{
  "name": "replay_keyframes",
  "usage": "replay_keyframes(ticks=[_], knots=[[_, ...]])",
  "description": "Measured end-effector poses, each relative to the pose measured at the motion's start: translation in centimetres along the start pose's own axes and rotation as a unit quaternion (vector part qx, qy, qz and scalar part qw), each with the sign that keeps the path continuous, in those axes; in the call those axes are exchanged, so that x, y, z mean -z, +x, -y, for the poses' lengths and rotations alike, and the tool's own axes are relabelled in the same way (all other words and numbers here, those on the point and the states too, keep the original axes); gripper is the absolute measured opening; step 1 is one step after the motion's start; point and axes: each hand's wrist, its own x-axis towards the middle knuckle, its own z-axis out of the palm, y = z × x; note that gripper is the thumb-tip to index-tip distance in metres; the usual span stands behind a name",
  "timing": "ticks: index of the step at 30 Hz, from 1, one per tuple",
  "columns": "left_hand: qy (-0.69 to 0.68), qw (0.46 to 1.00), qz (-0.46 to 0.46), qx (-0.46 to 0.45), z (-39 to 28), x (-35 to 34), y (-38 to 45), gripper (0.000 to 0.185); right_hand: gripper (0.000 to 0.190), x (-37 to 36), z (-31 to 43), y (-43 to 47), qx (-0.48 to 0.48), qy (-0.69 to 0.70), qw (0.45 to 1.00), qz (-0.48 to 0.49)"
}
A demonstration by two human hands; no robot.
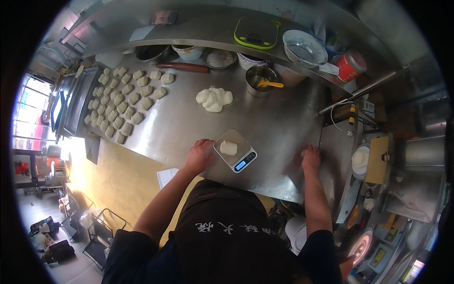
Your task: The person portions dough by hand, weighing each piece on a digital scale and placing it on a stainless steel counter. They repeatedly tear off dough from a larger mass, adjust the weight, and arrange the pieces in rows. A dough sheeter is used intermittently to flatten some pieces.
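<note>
A cylinder of pale dough (228,148) lies on the plate of a white kitchen scale (220,137) with a lit display, at the front of the steel worktop (177,117). Just left of the scale rests my left hand (199,156), fingers apart and holding nothing I can see. My right hand (311,158) is down at the worktop's right side, well away from the scale. A small pale spot shows at its fingertips; whether it grips anything is unclear. Beyond the scale sits a lumpy mound of dough (214,99). Several rows of cut dough pieces (122,107) cover the left part.
At the back stand a steel pot (256,91) with a yellow-handled brush (271,84), a wooden rolling pin (182,67) and a bowl of flour (220,58). The shelf above carries a green-rimmed scale (256,33), a bowl (305,48) and a red can (351,65). Metal trays (79,101) are at left.
</note>
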Motion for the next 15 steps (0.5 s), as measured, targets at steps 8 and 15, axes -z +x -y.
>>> replay_keyframes(ticks=[8,15], knots=[[0.12,0.984,0.044,-0.126,-3.8,-4.3,3.8,0.047,0.037,6.6,-1.1,-9.0,-0.191,0.78,0.594,0.06],[0.118,0.968,0.197,-0.102,0.7,-8.6,7.0,0.05,0.029,5.0,5.7,-14.6,-0.186,0.979,0.085,-0.005]])
